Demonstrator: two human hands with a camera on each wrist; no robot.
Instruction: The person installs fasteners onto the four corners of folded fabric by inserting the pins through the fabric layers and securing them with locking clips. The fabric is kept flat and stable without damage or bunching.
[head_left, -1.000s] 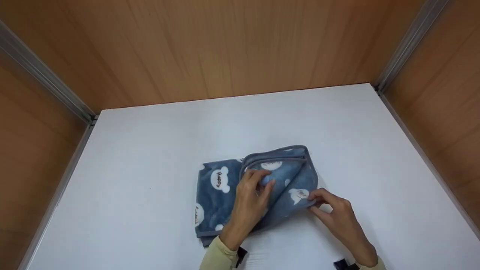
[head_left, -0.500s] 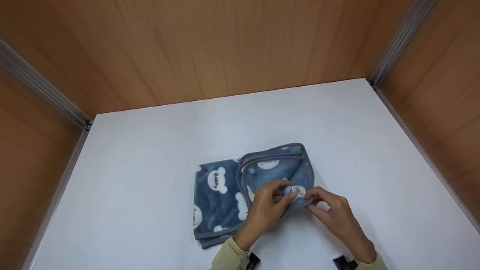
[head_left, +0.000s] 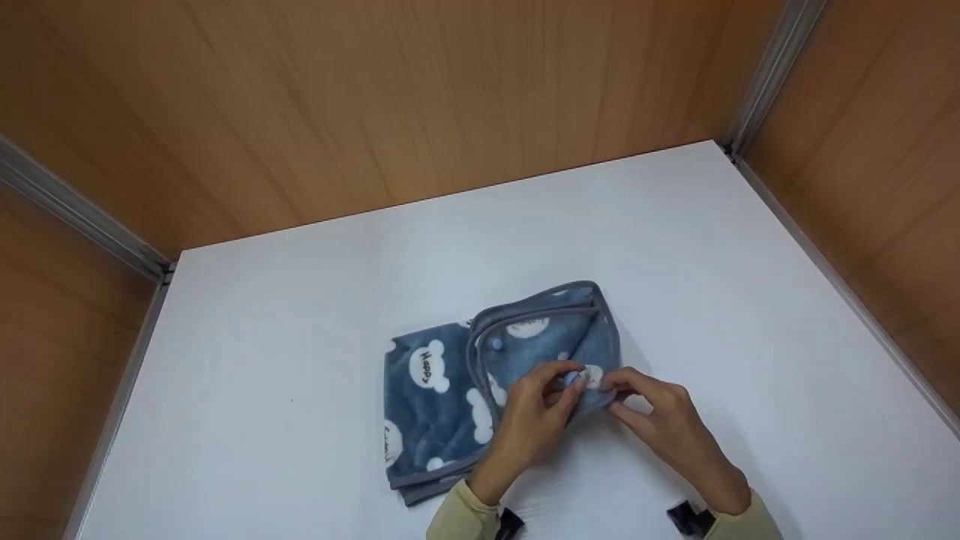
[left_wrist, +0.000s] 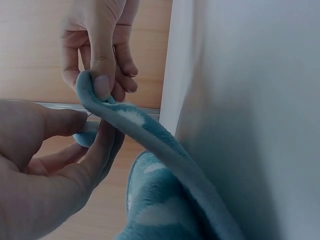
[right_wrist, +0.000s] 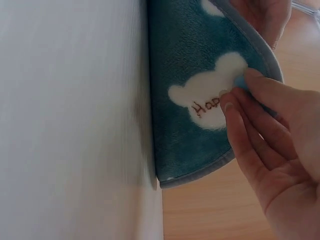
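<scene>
A folded blue blanket [head_left: 435, 405] with white bear heads lies on the table, its right part folded over in layers. My left hand [head_left: 529, 420] pinches a small round light-blue button-like piece [left_wrist: 86, 138] between thumb and fingers, close over the blanket's right part. Opposite it, my right hand [head_left: 667, 420] pinches the edge of that blanket corner, raising it from the table. In the right wrist view, another bit of light blue [right_wrist: 241, 82] shows between the right thumb and fingers, against the white bear; the rest is hidden. A similar round blue button [head_left: 497, 343] sits on the folded-over layer.
The white table [head_left: 300, 315] runs back to a wood-grain panel [head_left: 420, 97]. More wooden panels [head_left: 877, 187] with grey metal trim stand at the sides.
My left hand has moved right with the blue piece, toward the right hand, uncovering the button on the folded layer. The right hand keeps its grip on the corner. The head view has tilted slightly.
</scene>
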